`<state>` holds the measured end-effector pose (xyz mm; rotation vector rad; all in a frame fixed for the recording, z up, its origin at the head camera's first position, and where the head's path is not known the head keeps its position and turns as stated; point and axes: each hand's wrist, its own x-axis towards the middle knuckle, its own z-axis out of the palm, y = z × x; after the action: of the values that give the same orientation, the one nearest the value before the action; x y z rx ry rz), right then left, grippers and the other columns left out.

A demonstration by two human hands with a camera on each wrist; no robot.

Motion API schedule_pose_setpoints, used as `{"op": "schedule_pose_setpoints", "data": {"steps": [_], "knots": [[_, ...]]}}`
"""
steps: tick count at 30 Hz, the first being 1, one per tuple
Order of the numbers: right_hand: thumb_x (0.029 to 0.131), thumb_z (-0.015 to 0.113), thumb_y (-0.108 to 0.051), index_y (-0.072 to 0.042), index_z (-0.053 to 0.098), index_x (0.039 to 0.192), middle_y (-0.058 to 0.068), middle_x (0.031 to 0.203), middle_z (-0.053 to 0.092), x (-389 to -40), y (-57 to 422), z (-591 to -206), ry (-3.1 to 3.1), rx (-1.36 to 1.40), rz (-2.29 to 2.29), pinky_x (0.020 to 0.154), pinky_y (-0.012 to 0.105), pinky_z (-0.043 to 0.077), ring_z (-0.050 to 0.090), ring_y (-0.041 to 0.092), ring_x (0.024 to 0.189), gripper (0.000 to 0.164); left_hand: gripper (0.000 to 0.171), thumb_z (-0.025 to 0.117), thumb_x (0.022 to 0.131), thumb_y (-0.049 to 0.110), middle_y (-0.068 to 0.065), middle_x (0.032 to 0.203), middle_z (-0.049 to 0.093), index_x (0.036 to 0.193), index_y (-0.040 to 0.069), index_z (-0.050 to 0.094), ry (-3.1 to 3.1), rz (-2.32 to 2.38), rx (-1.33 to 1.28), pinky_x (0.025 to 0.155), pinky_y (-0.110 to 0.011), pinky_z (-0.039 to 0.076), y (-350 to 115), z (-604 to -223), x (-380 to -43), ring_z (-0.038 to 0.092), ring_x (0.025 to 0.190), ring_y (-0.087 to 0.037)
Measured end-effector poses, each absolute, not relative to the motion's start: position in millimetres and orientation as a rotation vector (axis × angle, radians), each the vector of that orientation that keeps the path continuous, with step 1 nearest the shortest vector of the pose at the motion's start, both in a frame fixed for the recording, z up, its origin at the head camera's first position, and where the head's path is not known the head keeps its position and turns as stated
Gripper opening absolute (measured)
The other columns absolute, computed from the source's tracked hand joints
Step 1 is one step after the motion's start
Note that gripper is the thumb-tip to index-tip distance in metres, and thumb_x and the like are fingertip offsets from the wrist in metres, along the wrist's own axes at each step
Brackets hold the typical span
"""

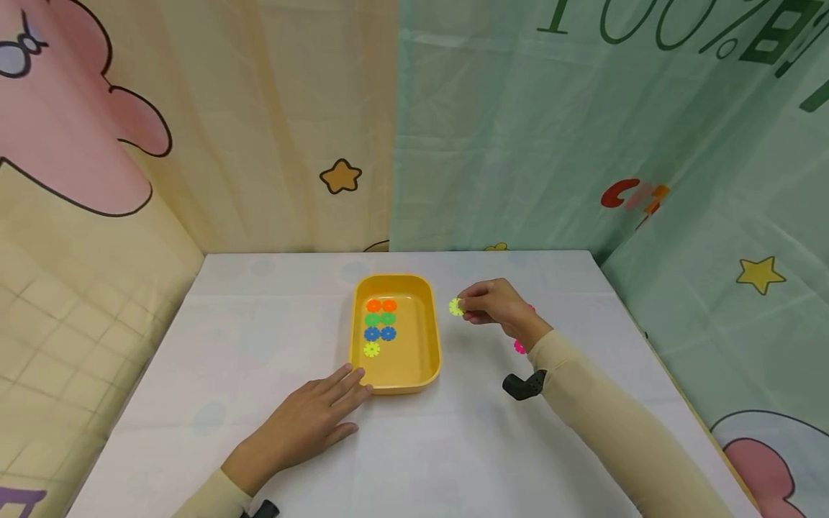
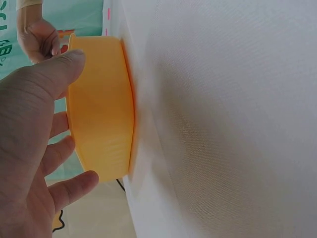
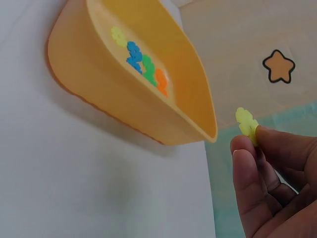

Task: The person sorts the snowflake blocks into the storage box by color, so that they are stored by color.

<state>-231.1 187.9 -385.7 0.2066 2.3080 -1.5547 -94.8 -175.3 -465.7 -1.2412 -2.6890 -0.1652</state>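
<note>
My right hand (image 1: 495, 306) pinches a yellow flower-shaped disc (image 3: 246, 121) between thumb and fingertips, held above the table just right of a yellow tray (image 1: 429, 338). Inside the tray, flat discs lie in paired rows along the left side: orange (image 1: 381, 306), green (image 1: 380, 319) and blue (image 1: 380, 334), with a single yellow disc (image 1: 371, 350) below them. At the tray's near left corner rests my left hand (image 1: 317, 414), fingers spread and fairly straight; in the left wrist view its thumb (image 2: 74, 59) touches the tray's rim.
Pink discs (image 1: 519, 347) lie on the table beyond the right forearm, partly hidden by it. A white cloth covers the table (image 1: 259, 324). Printed curtains (image 1: 298, 129) hang behind it and on both sides.
</note>
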Motion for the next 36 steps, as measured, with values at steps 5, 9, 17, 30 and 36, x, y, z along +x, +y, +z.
{"op": "schedule_pose_setpoints", "data": {"steps": [5, 9, 17, 30, 36], "knots": [[0.094, 0.075, -0.017, -0.002, 0.074, 0.110, 0.009, 0.093, 0.072, -236, 172, -382, 2.310, 0.164, -1.566, 0.075, 0.027, 0.061, 0.067, 0.022, 0.077, 0.022, 0.063, 0.072, 0.094, 0.044, -0.007, 0.156, 0.049, 0.148, 0.019, 0.054, -2.696, -0.157, -1.236, 0.097, -0.045, 0.055, -175, -466, -94, 0.043, 0.146, -0.029], [0.094, 0.075, -0.016, -0.005, 0.074, 0.108, 0.010, 0.096, 0.071, -241, 158, -382, 2.302, 0.173, -1.571, 0.076, 0.028, 0.061, 0.066, 0.022, 0.078, 0.018, 0.063, 0.073, 0.093, 0.044, -0.008, 0.155, 0.050, 0.148, 0.019, 0.054, -2.698, -0.155, -1.232, 0.096, -0.045, 0.055, -175, -465, -94, 0.044, 0.145, -0.029], [0.094, 0.075, -0.011, -0.004, 0.073, 0.106, 0.011, 0.097, 0.072, -250, 131, -385, 2.265, 0.163, -1.589, 0.076, 0.029, 0.062, 0.070, 0.032, 0.088, 0.014, 0.063, 0.071, 0.094, 0.045, -0.008, 0.156, 0.049, 0.149, 0.019, 0.053, -2.718, -0.149, -1.227, 0.096, -0.045, 0.055, -173, -465, -93, 0.043, 0.146, -0.029], [0.094, 0.071, -0.004, 0.002, 0.074, 0.105, 0.011, 0.084, 0.070, -250, 92, -394, 2.240, 0.074, -1.607, 0.069, 0.027, 0.062, 0.069, 0.020, 0.069, 0.013, 0.062, 0.072, 0.093, 0.044, -0.008, 0.155, 0.050, 0.147, 0.019, 0.055, -2.700, -0.145, -1.223, 0.096, -0.045, 0.055, -174, -467, -93, 0.044, 0.145, -0.029], [0.095, 0.069, -0.003, 0.000, 0.073, 0.102, 0.009, 0.081, 0.066, -249, 80, -406, 2.238, 0.071, -1.604, 0.066, 0.025, 0.060, 0.060, 0.017, 0.062, 0.008, 0.062, 0.071, 0.094, 0.044, -0.008, 0.156, 0.049, 0.148, 0.019, 0.055, -2.701, -0.129, -1.220, 0.097, -0.045, 0.055, -174, -467, -93, 0.043, 0.146, -0.029]]}}
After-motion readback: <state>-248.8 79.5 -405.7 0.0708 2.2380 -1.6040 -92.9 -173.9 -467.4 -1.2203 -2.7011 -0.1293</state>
